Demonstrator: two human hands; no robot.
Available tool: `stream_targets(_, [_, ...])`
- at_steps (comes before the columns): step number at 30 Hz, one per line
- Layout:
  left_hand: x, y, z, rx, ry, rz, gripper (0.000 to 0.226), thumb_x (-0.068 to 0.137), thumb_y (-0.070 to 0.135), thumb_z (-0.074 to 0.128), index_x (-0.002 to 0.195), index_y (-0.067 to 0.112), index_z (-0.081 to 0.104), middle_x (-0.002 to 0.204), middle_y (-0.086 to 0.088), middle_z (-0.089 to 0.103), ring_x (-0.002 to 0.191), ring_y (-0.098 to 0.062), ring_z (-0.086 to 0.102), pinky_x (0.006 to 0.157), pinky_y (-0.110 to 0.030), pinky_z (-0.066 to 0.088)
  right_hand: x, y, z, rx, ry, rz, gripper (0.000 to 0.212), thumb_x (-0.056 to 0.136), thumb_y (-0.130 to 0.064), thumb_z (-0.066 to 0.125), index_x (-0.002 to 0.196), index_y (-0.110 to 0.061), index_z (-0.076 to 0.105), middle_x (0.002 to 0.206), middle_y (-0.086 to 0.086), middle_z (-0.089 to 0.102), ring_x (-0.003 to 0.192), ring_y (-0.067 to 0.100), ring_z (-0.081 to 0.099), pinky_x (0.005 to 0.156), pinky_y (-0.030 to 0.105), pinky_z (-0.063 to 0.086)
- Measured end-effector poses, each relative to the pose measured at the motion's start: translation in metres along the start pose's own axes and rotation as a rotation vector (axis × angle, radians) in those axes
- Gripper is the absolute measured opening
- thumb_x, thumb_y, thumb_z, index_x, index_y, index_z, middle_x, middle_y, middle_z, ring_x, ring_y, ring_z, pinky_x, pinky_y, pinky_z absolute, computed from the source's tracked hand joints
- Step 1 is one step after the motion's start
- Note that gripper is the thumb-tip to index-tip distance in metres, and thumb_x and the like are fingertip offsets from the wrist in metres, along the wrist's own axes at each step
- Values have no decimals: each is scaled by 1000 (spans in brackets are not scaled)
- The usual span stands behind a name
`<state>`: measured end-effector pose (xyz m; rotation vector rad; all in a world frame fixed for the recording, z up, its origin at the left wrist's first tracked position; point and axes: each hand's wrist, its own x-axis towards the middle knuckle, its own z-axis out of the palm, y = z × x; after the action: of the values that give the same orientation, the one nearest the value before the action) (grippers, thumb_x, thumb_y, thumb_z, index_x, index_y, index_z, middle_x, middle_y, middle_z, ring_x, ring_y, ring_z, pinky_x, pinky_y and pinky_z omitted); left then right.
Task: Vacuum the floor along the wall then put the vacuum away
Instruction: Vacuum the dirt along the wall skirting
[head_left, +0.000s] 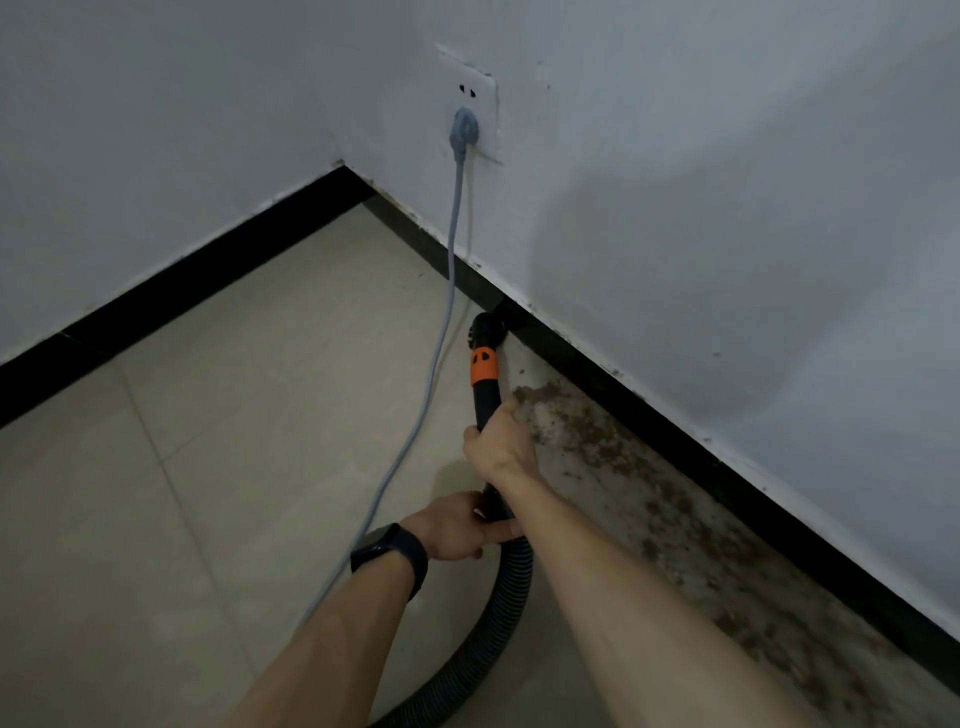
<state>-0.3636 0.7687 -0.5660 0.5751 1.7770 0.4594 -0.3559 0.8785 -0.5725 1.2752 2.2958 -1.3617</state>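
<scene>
The ribbed hose (511, 597) runs off the bottom edge, the grey cord (415, 426) vanishes behind the left forearm (332, 639), the nozzle (485, 330) merges with the black skirting (675, 431) so its mouth cannot be made out, and the right hand (498, 441) hides its own fingers behind the tube (488, 400).

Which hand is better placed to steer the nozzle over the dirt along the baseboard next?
Right, probably. The right hand grips the wand closest to the nozzle, on the side where the dirt lies by the wall. The left hand holds further back, at the hose joint.
</scene>
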Motion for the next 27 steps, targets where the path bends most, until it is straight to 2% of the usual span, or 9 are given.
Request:
stream_targets(5, [-10,-6,12,-38,-5,12,42,93,49,65,125,24,56,121,6,60,104,-12,62,88,-25,56,-19,10,-4,42,22,31,54,101,-24,55,146,-6,30,129,20,58,108,33,63,76,34,49])
stream_targets(7, [-13,-11,16,-42,-8,-1,62,86,58,69,132,19,56,126,3,61,105,-14,64,89,-28,57,-27,14,-5,53,23,49,55,101,-24,54,146,-6,29,129,20,59,108,34,63,74,34,47])
stream_targets(9, [-17,-15,20,-35,-2,-5,86,70,72,71,136,18,56,129,2,62,105,-16,67,92,-33,57,-33,18,-6,57,35,63,55,101,-24,55,146,-5,31,129,19,59,108,34,63,73,33,46])
stream_targets(11, [-19,-18,26,-27,2,-1,95,61,77,70,135,20,56,129,3,63,105,-16,68,92,-36,57,-39,23,-6,60,49,72,56,100,-25,55,147,-6,31,127,18,59,105,33,64,72,33,46])
stream_targets(16, [-25,-22,45,8,-1,-6,68,82,62,70,133,18,57,127,1,64,99,-15,68,89,-32,58,-56,38,-3,74,73,100,60,101,-27,55,149,-8,26,123,17,62,96,31,64,72,36,53])
stream_targets(20, [-34,-20,59,20,5,-8,66,85,60,69,133,16,56,126,-1,64,98,-17,69,88,-32,58,-65,51,-5,100,91,123,59,101,-27,54,149,-10,25,114,14,62,82,27,60,65,34,49])
stream_targets(24, [-45,-14,60,56,-30,-24,63,88,56,69,134,15,54,128,-3,62,94,-14,65,79,-22,55,-75,58,-4,152,95,134,56,101,-26,52,148,-10,26,110,12,61,83,28,62,66,36,51])
stream_targets(27, [-52,-13,56,108,-48,-33,60,88,54,69,130,15,55,120,-1,62,91,-12,62,73,-18,50,-80,62,1,204,118,149,50,101,-26,53,143,-9,32,115,15,62,83,28,61,65,34,50])
